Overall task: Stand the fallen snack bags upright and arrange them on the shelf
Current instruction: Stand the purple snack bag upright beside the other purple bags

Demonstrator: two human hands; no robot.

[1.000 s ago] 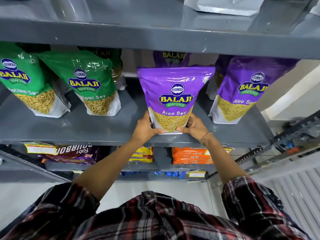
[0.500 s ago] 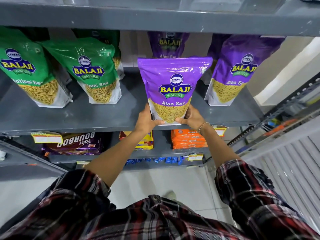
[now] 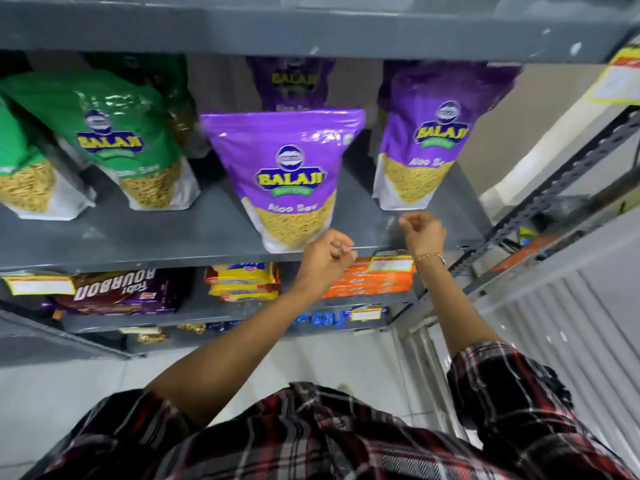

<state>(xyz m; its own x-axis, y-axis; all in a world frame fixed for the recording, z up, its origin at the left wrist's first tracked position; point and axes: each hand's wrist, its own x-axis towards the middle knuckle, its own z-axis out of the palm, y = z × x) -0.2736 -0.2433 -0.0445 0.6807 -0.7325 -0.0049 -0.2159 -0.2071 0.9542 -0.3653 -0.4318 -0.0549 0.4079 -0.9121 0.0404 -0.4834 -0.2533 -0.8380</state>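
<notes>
A purple Aloo Sev bag (image 3: 289,178) stands upright at the front edge of the grey shelf (image 3: 173,237), with no hand on it. My left hand (image 3: 327,259) hangs just below and right of its base, fingers curled in with nothing in them. My right hand (image 3: 424,233) is further right, in front of the shelf edge, fingers also curled and empty. A second purple bag (image 3: 429,140) stands to the right, and another purple bag (image 3: 291,84) stands behind. Two green sev bags (image 3: 128,140) (image 3: 24,174) stand on the left.
The shelf above (image 3: 311,32) overhangs the bag tops. Below are brown biscuit packs (image 3: 117,292), yellow packs (image 3: 242,280) and orange packs (image 3: 367,278) with price tags. A perforated metal upright (image 3: 554,188) runs at the right. White floor tiles lie beneath.
Both hands have let go of the middle purple bag and drawn back to the right and down. The bag stays standing at the shelf's front edge.
</notes>
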